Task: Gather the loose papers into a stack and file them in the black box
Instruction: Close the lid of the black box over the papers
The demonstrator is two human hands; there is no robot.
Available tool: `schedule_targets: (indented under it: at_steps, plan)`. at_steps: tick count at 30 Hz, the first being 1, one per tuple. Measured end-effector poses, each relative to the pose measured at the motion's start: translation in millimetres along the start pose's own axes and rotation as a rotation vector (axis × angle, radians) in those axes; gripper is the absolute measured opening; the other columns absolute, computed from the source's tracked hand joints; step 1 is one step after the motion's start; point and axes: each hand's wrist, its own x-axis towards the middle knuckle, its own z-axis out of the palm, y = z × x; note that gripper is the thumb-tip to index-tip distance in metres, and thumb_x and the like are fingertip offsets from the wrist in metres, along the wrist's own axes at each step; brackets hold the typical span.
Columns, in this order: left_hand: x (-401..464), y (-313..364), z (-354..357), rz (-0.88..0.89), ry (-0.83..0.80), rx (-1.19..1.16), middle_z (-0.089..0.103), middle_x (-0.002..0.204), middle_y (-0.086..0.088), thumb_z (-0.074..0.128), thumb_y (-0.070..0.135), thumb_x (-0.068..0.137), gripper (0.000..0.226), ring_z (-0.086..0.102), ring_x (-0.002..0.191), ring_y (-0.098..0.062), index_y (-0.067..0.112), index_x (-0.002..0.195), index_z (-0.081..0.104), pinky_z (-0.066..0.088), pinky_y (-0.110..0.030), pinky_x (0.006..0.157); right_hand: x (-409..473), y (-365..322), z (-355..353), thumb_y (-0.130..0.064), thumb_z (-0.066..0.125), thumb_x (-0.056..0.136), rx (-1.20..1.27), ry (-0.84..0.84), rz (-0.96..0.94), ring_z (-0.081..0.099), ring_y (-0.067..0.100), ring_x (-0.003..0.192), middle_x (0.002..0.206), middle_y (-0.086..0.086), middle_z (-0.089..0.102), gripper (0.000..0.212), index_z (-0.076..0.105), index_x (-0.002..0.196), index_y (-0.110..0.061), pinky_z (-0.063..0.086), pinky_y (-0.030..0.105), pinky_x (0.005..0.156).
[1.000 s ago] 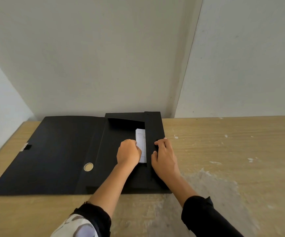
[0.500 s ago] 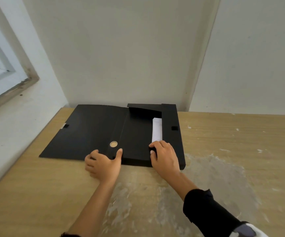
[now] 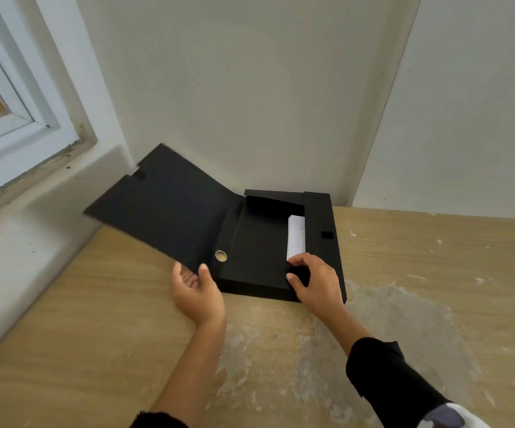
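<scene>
- A white-framed window (image 3: 6, 118) sits at far left above a pale sill ledge (image 3: 34, 230).
- The black box (image 3: 262, 267) lies open on the bench, close to the wall; its big lid flap (image 3: 163, 211) is raised off the surface and tilts up toward the window side.
- The left hand (image 3: 197, 291) pinches the flap's near edge, thumb on top and the other fingers underneath, just beside a round metal-rimmed hole (image 3: 220, 255).
- White papers (image 3: 296, 237) show as a narrow strip inside the box, between an inner flap and the right side wall.
- The right hand (image 3: 318, 282) rests on the box's near right corner, fingers curled onto the inner flap, fingertips touching the papers' near end.
- The wooden bench (image 3: 435, 273) is scuffed with whitish patches; plain pale walls meet in a corner behind.
</scene>
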Motion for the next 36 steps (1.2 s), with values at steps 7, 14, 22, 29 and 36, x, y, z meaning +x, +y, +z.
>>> schedule_targets:
  at_steps: [7, 14, 22, 29, 36]
  plan:
    - [-1, 0, -14, 0.597, -0.333, 0.248, 0.063, 0.102, 0.0, 0.047, 0.002, 0.091, 0.018, 0.064, 0.083, -0.02, 0.006, 0.105, 0.056, 0.046, -0.008, 0.067, 3, -3, -11, -0.007, 0.052, 0.09, 0.47, 0.094, 0.168, 0.061, 0.015, 0.103, 0.106, 0.002, 0.067, 0.019, 0.064, 0.102, -0.016, 0.048, 0.033, 0.096]
    - [-3, -15, -13, 0.817, -0.713, 0.469, 0.061, 0.118, 0.001, 0.031, 0.023, 0.092, 0.042, 0.056, 0.108, -0.01, 0.005, 0.124, 0.052, 0.047, -0.023, 0.092, 34, -9, -48, -0.027, 0.039, 0.097, 1.013, 0.172, 0.366, 0.058, 0.024, 0.108, 0.119, 0.007, 0.059, 0.027, 0.052, 0.119, -0.017, 0.052, 0.038, 0.086]
    - [7, -7, -5, 0.852, -0.869, 0.66, 0.059, 0.119, -0.002, 0.042, 0.011, 0.079, 0.044, 0.049, 0.115, -0.018, 0.011, 0.12, 0.057, 0.036, -0.029, 0.103, 57, 24, -64, -0.013, 0.045, 0.094, 0.394, 0.127, 0.408, 0.053, 0.022, 0.116, 0.133, 0.003, 0.053, 0.034, 0.053, 0.126, -0.02, 0.047, 0.036, 0.094]
    - [14, -5, -1, 0.816, -1.02, 0.776, 0.042, 0.145, -0.002, 0.047, 0.027, 0.083, 0.045, 0.026, 0.141, -0.018, 0.014, 0.126, 0.052, 0.023, -0.037, 0.115, 38, 25, -34, -0.018, 0.041, 0.095, -0.257, -0.033, 0.165, 0.043, 0.025, 0.128, 0.145, 0.011, 0.038, 0.041, 0.042, 0.135, -0.008, 0.039, 0.032, 0.105]
    - [11, -3, 2, 0.8, -1.014, 0.819, 0.042, 0.145, -0.004, 0.043, 0.031, 0.083, 0.047, 0.028, 0.14, -0.018, 0.016, 0.126, 0.052, 0.021, -0.035, 0.114, 40, 30, -13, -0.014, 0.033, 0.097, -0.423, -0.151, 0.16, 0.016, 0.034, 0.142, 0.152, 0.021, 0.021, 0.049, 0.02, 0.141, 0.002, 0.018, 0.041, 0.116]
